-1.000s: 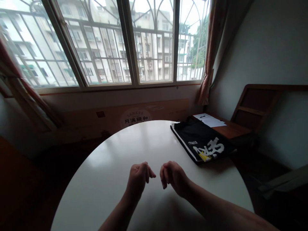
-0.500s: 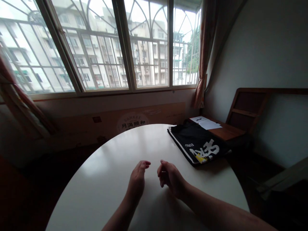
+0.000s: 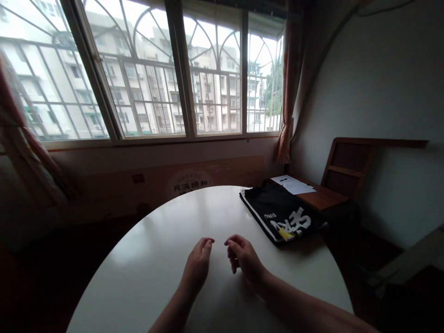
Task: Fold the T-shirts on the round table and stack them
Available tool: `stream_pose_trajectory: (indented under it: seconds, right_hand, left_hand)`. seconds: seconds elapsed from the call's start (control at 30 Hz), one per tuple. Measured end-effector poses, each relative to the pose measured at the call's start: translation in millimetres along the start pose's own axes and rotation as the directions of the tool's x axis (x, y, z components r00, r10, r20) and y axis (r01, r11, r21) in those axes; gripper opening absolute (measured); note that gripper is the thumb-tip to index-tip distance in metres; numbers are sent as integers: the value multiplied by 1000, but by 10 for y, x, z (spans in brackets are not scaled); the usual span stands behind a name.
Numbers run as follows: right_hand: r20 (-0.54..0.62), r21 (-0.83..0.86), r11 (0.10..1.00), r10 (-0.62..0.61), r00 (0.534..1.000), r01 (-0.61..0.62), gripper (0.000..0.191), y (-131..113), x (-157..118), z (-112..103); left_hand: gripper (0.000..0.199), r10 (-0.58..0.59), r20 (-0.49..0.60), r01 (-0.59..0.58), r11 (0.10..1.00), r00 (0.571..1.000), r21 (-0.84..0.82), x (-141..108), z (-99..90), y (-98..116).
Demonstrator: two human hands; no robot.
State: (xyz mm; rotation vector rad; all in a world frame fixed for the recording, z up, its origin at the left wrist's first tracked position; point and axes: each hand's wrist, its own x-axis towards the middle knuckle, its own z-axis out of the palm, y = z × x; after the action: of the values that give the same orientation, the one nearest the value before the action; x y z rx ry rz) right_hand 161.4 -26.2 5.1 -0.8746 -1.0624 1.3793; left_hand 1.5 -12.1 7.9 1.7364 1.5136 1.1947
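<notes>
Over the white round table (image 3: 145, 273), my left hand (image 3: 197, 261) is held with its fingers extended and slightly bent, thumb side up. My right hand (image 3: 245, 260) faces it across a narrow gap, its fingers loosely curled and apart. Neither hand holds anything, and they do not touch each other. Beyond my right hand, a folded black garment (image 3: 268, 203) with white edging and white and yellow lettering lies on the table's right side. Whether the hands rest on the tabletop, I cannot tell.
Behind the garment, white papers (image 3: 300, 186) and a dark pen lie on a brown wooden surface (image 3: 333, 198). A wooden chair back (image 3: 350, 169) stands by the right wall. A long printed cardboard panel (image 3: 236, 173) leans beneath the barred window (image 3: 149, 92).
The view has tilted up a little, so the table and garment sit lower in it. My right hand's fingers have opened slightly toward the left hand. Both hands stay facing each other.
</notes>
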Motion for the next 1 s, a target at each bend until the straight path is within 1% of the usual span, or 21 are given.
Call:
stream_pose_trajectory:
  seconds: [0.1,0.17,0.2,0.3,0.43,0.6,0.67,0.8,0.83,0.87,0.9,0.93,0.97,1.0]
  right_hand:
    - [-88,-25,993,-117,989,115,24,34,15,-17]
    - [-132,-35,985,-173,976,170,21,46,18,-29]
    - [-135,-41,982,-190,973,186,21,50,17,-34]
    - [-96,-63,979,-200,975,194,20,65,13,-34]
    - [-50,-94,983,-165,985,160,19,125,1,-15]
    - [-122,-114,970,-228,966,214,18,205,-2,-32]
    - [-134,-133,962,-257,957,239,19,211,10,-44]
    - [-124,-159,958,-258,958,237,21,112,-40,-7]
    - [-100,-177,954,-263,960,243,21,54,-88,18]
    - [-56,-224,934,-298,953,279,20,-20,-153,47]
    - [31,-300,882,-371,928,362,18,-108,-228,78]
    - [172,-393,778,-461,871,490,16,-207,-306,110]
    - [353,-472,611,-530,771,636,14,-311,-377,139]
    - [537,-508,400,-546,643,763,13,-416,-429,165]
  left_hand:
    - [41,13,64,-16,999,998,42,-20,3,16]
    - [38,26,63,-30,998,998,57,-26,3,32]
    - [36,32,55,-36,998,998,60,-24,-1,37]
    - [32,45,22,-46,997,999,55,-6,-13,33]
    - [30,57,67,-61,996,996,61,6,-9,7]
    - [23,121,137,-135,986,983,95,-32,13,31]
    - [22,118,163,-137,985,979,106,-45,17,44]
    - [22,111,169,-135,982,979,134,-53,22,43]
    - [22,113,156,-134,982,981,134,-54,21,42]
    - [21,113,141,-132,983,984,129,-56,20,43]
    - [21,111,128,-126,985,986,119,-57,16,46]
    - [20,107,116,-120,987,987,108,-59,12,50]
    - [20,101,108,-112,989,989,97,-61,8,56]
    - [19,94,103,-103,991,990,90,-63,4,61]
